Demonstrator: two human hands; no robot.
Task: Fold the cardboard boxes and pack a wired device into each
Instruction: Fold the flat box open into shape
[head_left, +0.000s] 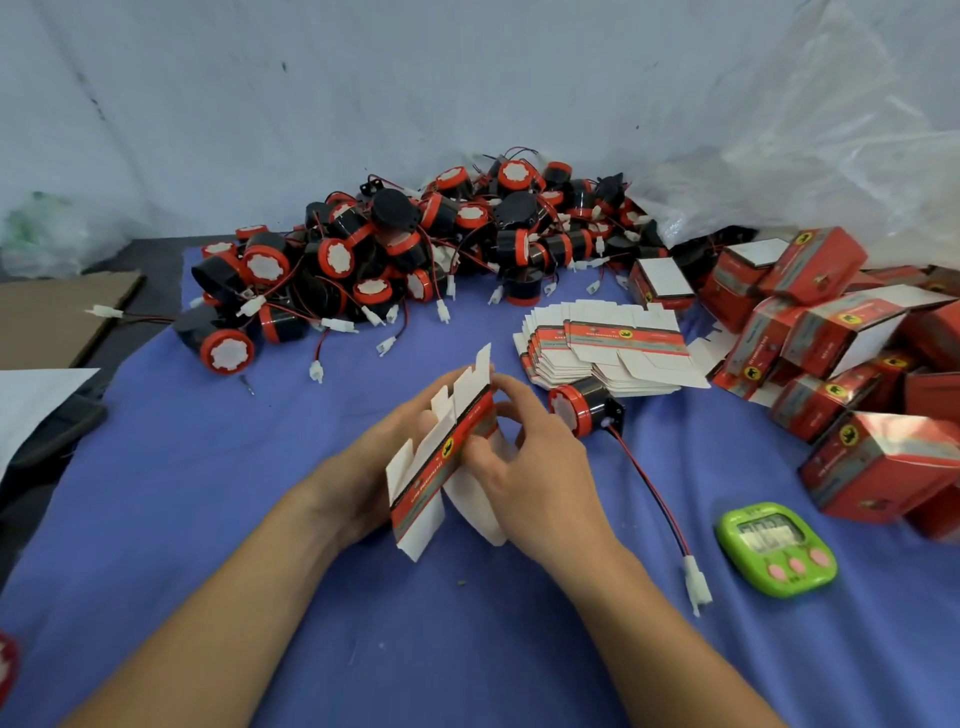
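Note:
Both hands hold a flat red-and-white cardboard box blank (441, 462) upright over the blue cloth. My left hand (374, 467) grips it from behind on the left. My right hand (524, 457) pinches its red printed edge from the right, fingers curled. Just beyond my right hand lies one black-and-red wired device (584, 408) on its side, its red-black wire (654, 493) trailing to a white connector (696, 584). A fanned stack of flat box blanks (602, 343) sits behind it.
A big heap of wired devices (415, 244) fills the back of the table. Folded red boxes (831, 338) pile up at the right. A green timer (776, 545) lies at the right front. Brown cardboard (57, 312) lies at the left, clear plastic bags (831, 156) at the back right.

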